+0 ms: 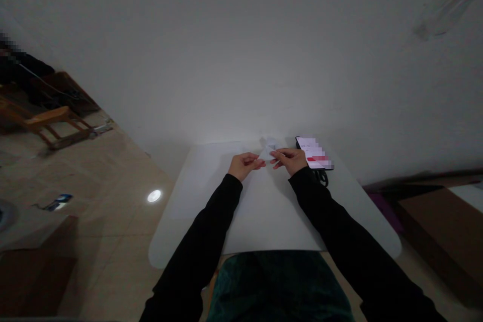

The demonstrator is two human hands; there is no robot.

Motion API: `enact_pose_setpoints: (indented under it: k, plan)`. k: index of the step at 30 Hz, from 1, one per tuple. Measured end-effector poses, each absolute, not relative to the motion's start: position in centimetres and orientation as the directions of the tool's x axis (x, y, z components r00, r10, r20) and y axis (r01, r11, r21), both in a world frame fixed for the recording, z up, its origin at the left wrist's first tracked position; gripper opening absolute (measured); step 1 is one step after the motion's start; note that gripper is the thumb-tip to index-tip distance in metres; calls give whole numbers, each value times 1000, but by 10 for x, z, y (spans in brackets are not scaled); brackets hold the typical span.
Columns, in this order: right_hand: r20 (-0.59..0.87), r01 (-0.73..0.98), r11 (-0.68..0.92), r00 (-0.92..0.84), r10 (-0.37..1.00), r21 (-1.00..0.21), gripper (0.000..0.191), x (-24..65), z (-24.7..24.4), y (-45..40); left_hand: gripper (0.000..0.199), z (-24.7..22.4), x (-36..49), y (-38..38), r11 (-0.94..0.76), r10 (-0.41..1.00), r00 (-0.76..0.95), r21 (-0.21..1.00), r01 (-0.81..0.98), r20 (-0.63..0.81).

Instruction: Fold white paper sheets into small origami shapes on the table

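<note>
- Pinching a small piece of folded white paper (268, 148) right now, both hands up near the far edge of the tabletop (264, 221), just left of its middle!
- Left hand (246, 166): fingers curled narrow, tips closed on the paper's lower left side.
- Right hand (289, 160): fingers (276, 158) drawn in close, gripping the paper's lower right side, knuckles turned up, with only a small gap between the two hands.
- The paper stands up off the tabletop between those fingertips, its creases too pale and small to read from here.
- Both forearms in black sleeves (211, 226) stretch forward across the white tabletop, which has rounded corners.
- Over by the far right corner, a smartphone (314, 153) lies just beside the right hand, its lit screen blurred out.
- A black cable (320, 177) loops beside the right sleeve, just below the phone.
- Dark green fabric (277, 287) fills the view at the near edge.
- Off to the left, a wooden chair (49, 123) stands on the tiled floor (113, 221), well apart from the table, with a small blue-and-white scrap (56, 202) lying nearer.
- To the right, a brown box (445, 226) sits low beside the table.
- Behind it all, a plain white wall (241, 50).
</note>
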State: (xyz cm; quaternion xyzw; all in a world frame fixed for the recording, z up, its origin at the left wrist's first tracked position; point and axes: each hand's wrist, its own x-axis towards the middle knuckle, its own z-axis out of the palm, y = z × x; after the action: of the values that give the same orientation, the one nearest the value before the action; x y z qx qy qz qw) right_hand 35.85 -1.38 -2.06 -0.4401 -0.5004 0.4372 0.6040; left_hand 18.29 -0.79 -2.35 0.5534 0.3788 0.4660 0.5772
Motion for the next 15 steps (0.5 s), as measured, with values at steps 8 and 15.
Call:
enact_pose_setpoints:
  k: [8,15]
  plan:
    - [193,-113,216,191,963,-970,31,351,-18,-19,31,-18,193,-12,-154,986,38,979,-137,160]
    - [184,-152,218,209,960,-964,32,350,-16,-21,33,-19,195,-12,-143,988,31,976,-166,150]
